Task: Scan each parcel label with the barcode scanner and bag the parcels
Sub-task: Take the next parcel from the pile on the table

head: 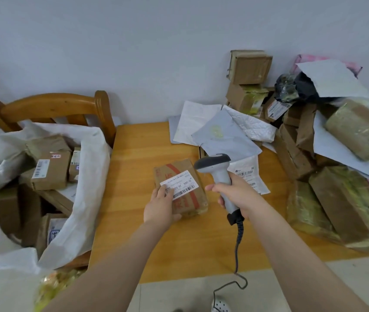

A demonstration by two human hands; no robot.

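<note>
A small brown cardboard parcel (188,176) with red print and a white barcode label (182,184) lies on the wooden table (134,176). My left hand (159,208) grips the parcel's near left corner, thumb on the label. My right hand (235,194) grips the handle of a grey barcode scanner (215,167), whose head points left over the parcel. The scanner's coiled cable hangs down off the table edge. A large white sack (84,199) on a wooden chair at the left holds several labelled boxes.
A heap of brown taped boxes (341,199) and grey and white mailer bags (224,134) fills the table's right and back. One white labelled mailer (248,174) lies just behind the scanner. The wooden chair back (50,106) rises behind the sack. A wall stands behind.
</note>
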